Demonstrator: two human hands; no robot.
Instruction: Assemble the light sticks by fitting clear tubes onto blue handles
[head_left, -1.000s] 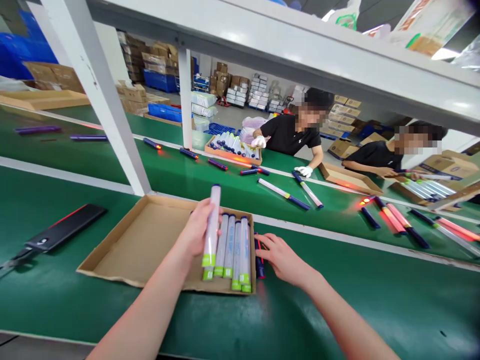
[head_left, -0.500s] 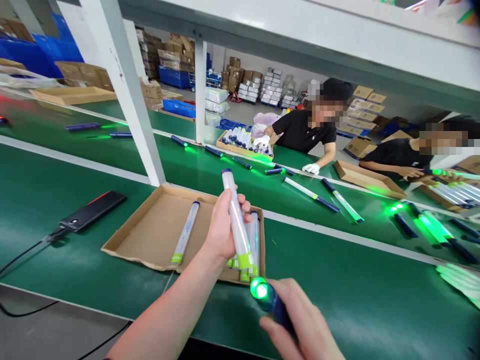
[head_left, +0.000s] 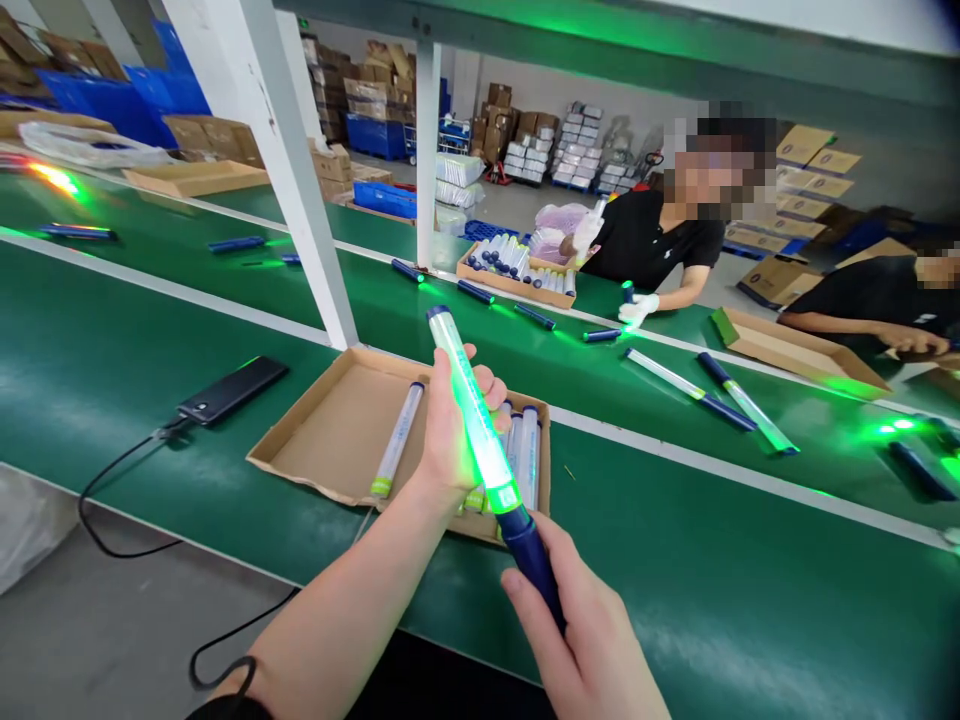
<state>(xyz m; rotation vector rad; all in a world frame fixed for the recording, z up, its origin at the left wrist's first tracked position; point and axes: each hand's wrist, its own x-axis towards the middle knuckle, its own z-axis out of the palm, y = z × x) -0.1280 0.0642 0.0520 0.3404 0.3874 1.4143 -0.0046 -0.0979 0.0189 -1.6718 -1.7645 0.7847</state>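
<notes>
My left hand (head_left: 444, 440) is wrapped round a clear plastic tube (head_left: 474, 415) with a dark blue top end, glowing green inside. In my right hand (head_left: 592, 630) is a dark blue flashlight handle (head_left: 534, 560). Its lit end meets the tube's lower end, so the two line up as one tilted stick; how far they overlap is hidden. Behind my left hand sits a shallow cardboard tray (head_left: 315, 420). One clear tube (head_left: 399, 440) lies in its middle, and several more tubes (head_left: 529, 455) lie at its right side, partly covered by my hand.
A black device (head_left: 232, 390) with a cable lies left of the tray. A white post (head_left: 296, 170) rises behind it. Several blue handles (head_left: 534, 316) and tubes lie on the green belt beyond. Across it, a gloved co-worker (head_left: 656, 240) stands by a filled tray (head_left: 480, 280).
My right hand has brought the flashlight handle up against the tube's lower end, and the tube now glows green. The view has shifted slightly. The co-worker's gloved hands have lifted.
</notes>
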